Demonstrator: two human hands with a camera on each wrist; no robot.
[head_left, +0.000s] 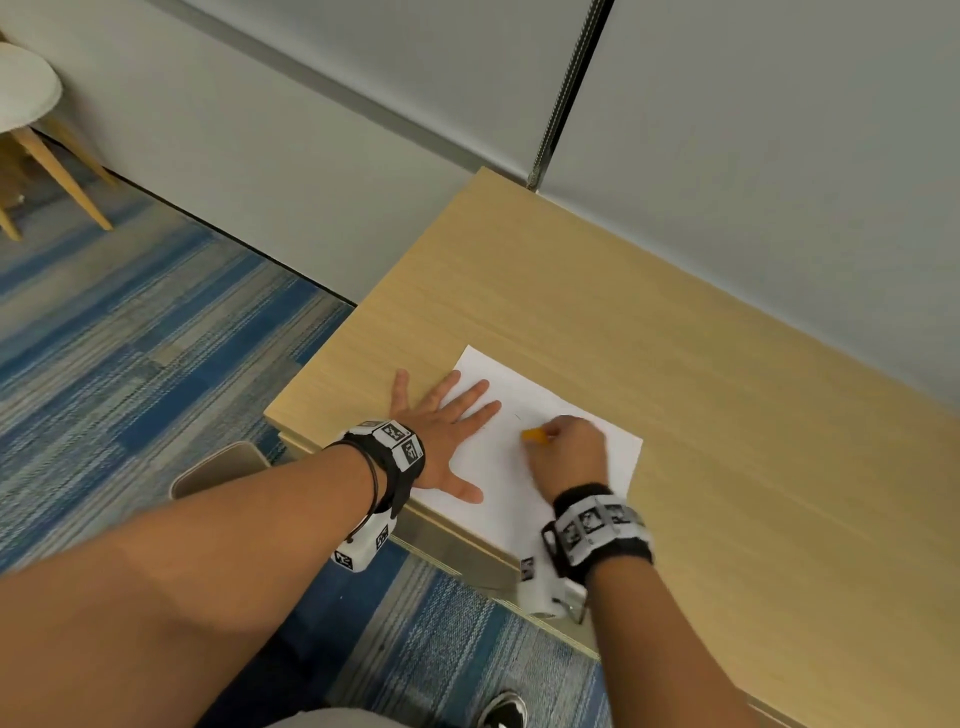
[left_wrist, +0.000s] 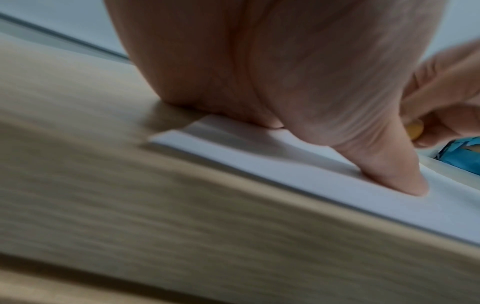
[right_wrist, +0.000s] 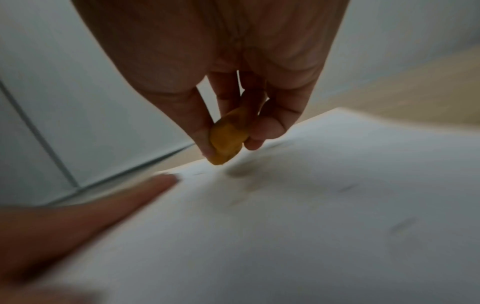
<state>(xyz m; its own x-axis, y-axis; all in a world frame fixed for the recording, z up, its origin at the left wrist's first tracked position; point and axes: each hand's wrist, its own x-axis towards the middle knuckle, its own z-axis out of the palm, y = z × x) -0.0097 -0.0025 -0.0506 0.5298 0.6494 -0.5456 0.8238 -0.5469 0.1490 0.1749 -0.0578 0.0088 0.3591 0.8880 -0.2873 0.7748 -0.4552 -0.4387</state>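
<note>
Paper (head_left: 519, 493) looked thin and slippery, so the left hand (head_left: 441, 431) pressed its edge flat, fingers straight; the right hand (head_left: 571, 452) pinched probably a soft yellow eraser (head_left: 534, 435).

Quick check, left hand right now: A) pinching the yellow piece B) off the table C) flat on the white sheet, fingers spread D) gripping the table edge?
C: the left hand lies flat with straight, spread fingers on the white sheet, while the right hand is the one pinching the yellow piece.
</note>
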